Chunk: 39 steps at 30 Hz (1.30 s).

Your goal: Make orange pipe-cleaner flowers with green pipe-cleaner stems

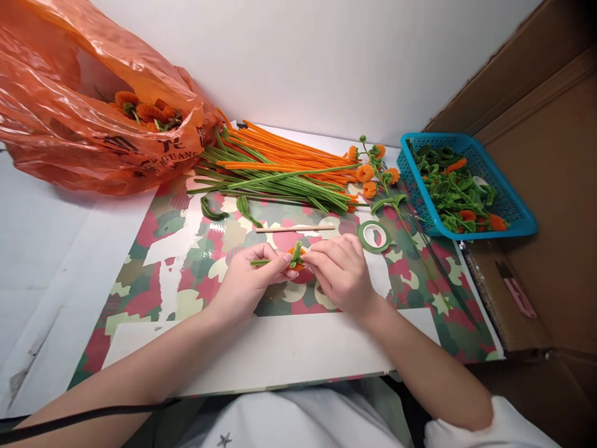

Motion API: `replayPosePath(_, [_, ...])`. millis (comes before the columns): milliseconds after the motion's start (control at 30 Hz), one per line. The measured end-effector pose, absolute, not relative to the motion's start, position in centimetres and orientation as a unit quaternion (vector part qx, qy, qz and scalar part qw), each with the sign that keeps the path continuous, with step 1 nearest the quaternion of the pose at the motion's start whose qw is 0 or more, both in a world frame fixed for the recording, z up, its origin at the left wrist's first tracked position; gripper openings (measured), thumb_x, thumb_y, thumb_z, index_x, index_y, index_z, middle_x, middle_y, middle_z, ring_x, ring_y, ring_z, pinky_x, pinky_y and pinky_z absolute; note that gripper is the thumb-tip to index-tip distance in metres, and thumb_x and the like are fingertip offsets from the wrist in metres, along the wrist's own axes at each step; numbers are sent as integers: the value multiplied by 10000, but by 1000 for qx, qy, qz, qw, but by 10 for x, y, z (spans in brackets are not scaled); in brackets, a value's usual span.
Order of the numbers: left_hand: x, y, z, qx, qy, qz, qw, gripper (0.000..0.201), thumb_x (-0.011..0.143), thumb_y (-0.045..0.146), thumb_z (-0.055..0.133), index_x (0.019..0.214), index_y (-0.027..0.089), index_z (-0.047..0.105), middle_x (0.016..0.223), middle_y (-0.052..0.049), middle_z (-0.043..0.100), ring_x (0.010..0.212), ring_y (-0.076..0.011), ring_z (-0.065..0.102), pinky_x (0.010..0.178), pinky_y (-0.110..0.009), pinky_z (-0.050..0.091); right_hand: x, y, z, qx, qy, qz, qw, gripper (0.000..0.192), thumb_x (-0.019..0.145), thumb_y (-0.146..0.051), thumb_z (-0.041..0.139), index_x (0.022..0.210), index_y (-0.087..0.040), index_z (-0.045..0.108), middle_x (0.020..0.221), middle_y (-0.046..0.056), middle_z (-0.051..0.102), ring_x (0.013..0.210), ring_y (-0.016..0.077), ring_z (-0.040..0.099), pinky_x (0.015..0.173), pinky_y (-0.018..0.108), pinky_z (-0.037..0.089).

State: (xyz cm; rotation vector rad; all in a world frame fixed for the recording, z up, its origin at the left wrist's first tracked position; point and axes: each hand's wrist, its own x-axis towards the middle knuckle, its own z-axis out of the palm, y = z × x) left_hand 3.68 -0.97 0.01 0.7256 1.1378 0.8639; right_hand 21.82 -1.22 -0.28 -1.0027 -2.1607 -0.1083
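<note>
Left hand (247, 277) and right hand (346, 272) both pinch that small orange-and-green piece (296, 256); too hard a squeeze might bend it misshapen.

Bright, soft light on the tabletop (133, 286), glossy highlights on the orange plastic bag (60, 134), shaded cardboard (550, 124) at right — wide-angle stretching toward the edges, upper-right corner dark

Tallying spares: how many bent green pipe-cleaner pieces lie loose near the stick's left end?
2: dark curved piece, farther left; lighter piece, nearer the wooden stick. Others may hide under the straight green stems.
</note>
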Motion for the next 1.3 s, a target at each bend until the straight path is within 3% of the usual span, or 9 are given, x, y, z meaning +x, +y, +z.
replayPosePath(133, [40,-13,2,378,521,415,643,357,714,364,792,593,165,521,650,14,653,659,-141,698,622,-220,556,215,-14,-8,-422,-830,-22,363,185,933,-168,468,861,-236,624,866,40,686,771,187,546,742,349,325])
replayPosePath(333, [42,-24,8,528,532,474,462,283,806,286,691,593,182,535,778,-23,721,658,-138,665,551,-228,502,207,-20,-7,-462,-770,97,429,164,931,-197,455,825,-223,576,799,39,623,769,187,541,747,355,335])
replayPosePath(433, [41,-27,7,573,518,488,406,254,833,245,661,618,197,533,793,-13,741,748,-156,700,620,-240,529,200,-25,-2,-491,-698,260,452,181,939,-238,454,779,-215,536,772,28,562,755,173,518,712,328,370])
replayPosePath(567, [39,-26,3,632,501,489,332,219,841,227,645,646,211,547,854,-31,760,761,-175,718,610,-265,543,193,-29,4,-486,-452,597,450,210,894,-370,544,758,-211,523,729,-2,504,669,139,475,622,274,386])
replayPosePath(667, [39,-25,1,674,472,491,286,204,828,194,641,645,228,557,818,-35,763,775,-202,730,596,-286,549,197,-27,11,-437,-225,781,385,178,791,-330,654,760,-189,551,690,-19,477,585,98,387,525,225,331])
replayPosePath(800, [42,-26,1,696,450,492,267,264,810,160,643,588,238,523,715,-24,750,771,-220,738,590,-296,559,207,-24,18,-355,-66,889,281,97,739,-200,671,773,-155,593,661,-34,433,533,65,275,459,186,277])
replayPosePath(967, [42,-24,5,670,464,501,290,247,799,178,667,591,220,541,781,-37,757,739,-199,722,589,-285,544,212,-23,15,-373,-126,869,299,178,717,-260,737,730,-163,588,654,-49,430,531,52,330,480,180,350])
replayPosePath(1167, [39,-11,6,540,532,443,479,301,800,363,701,600,188,559,713,-25,686,665,-161,662,585,-256,536,213,-20,13,-549,-415,595,416,219,787,-418,667,772,-200,656,713,-14,545,513,90,462,422,224,377])
replayPosePath(1300, [38,-10,4,504,528,423,537,314,782,410,727,635,183,565,648,9,624,600,-126,618,552,-224,518,210,-21,15,-535,-495,534,429,142,800,-328,665,737,-202,650,748,9,614,613,119,543,527,247,455])
